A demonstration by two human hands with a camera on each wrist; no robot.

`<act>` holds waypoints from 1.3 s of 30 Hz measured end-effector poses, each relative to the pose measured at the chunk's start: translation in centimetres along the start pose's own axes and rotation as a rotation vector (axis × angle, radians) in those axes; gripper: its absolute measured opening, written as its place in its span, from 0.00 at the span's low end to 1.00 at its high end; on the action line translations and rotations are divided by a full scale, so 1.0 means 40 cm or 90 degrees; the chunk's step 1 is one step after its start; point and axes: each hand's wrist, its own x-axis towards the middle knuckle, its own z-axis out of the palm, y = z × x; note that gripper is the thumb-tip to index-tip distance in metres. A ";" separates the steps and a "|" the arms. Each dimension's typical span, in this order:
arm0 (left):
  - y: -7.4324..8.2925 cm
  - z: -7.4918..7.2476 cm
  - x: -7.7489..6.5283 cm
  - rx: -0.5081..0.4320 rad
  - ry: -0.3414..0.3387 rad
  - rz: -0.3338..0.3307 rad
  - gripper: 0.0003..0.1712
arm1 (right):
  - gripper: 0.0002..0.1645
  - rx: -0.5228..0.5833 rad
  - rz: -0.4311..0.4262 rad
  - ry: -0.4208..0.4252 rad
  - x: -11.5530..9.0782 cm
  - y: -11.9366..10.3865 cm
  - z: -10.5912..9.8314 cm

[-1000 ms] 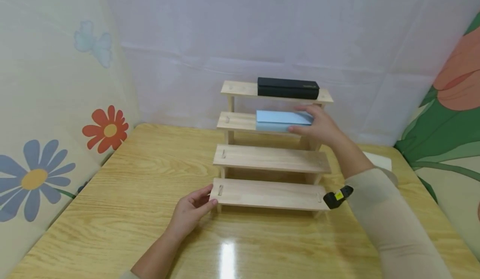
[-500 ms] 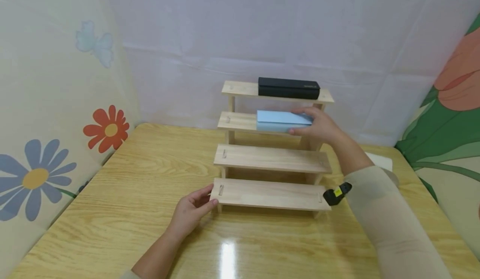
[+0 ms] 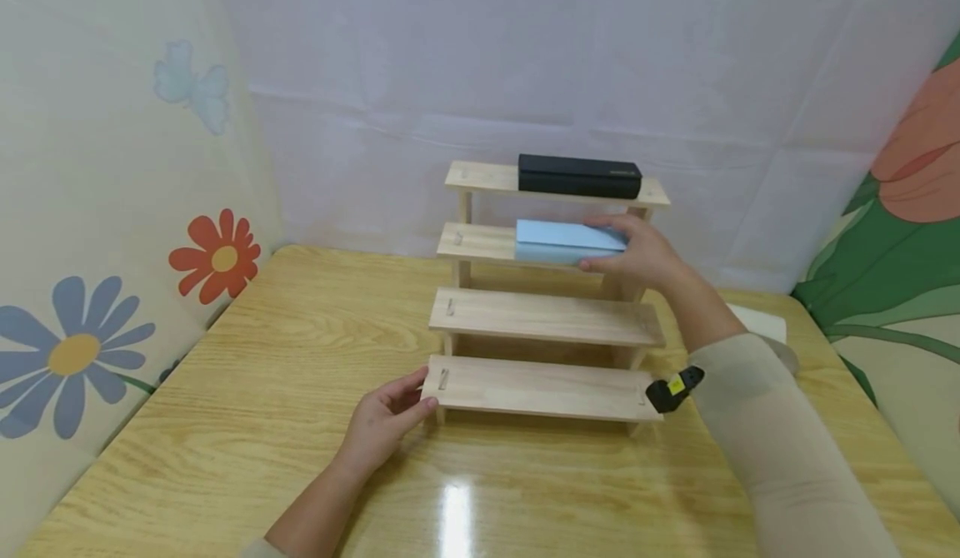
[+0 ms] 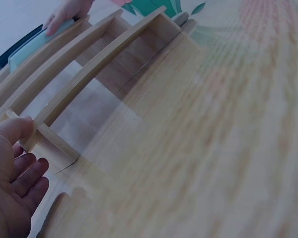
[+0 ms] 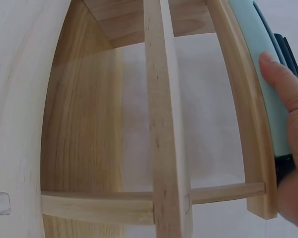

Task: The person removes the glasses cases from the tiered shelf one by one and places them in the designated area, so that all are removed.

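A four-tier wooden display stand point(image 3: 546, 316) stands on the table in the head view. My left hand point(image 3: 378, 426) pinches the left end of its lowest shelf, thumb at the front edge; the left wrist view shows the other fingers point(image 4: 32, 179) loosely bent below. On the second shelf from the top lies a light blue glasses case point(image 3: 555, 246). My right hand point(image 3: 641, 250) grips its right end, thumb point(image 5: 278, 74) on the front side and fingers over the back, hiding that end. A black glasses case point(image 3: 577, 176) lies on the top shelf.
The wood-grain table point(image 3: 322, 316) runs up to a pale cloth backdrop point(image 3: 360, 108). A white cylindrical object point(image 3: 759, 325) lies right of the stand, partly behind the right forearm. Flower-printed panels point(image 3: 75, 208) border both sides. A black wrist camera point(image 3: 675, 388) hangs at the right sleeve.
The whole head view has shifted very slightly. Both hands, the blue case and the stand keep the same positions relative to one another.
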 end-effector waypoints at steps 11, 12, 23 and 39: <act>0.000 0.002 0.003 0.012 0.003 0.002 0.29 | 0.45 0.001 0.006 0.031 -0.019 -0.001 -0.001; 0.001 0.002 0.003 0.013 0.003 0.002 0.29 | 0.45 0.002 0.008 0.034 -0.022 -0.001 -0.001; 0.000 0.000 0.004 0.012 0.003 -0.006 0.29 | 0.46 0.015 0.023 0.060 -0.053 0.031 -0.015; 0.003 -0.004 0.000 0.015 -0.004 -0.009 0.30 | 0.50 0.007 0.067 0.055 -0.111 0.062 -0.053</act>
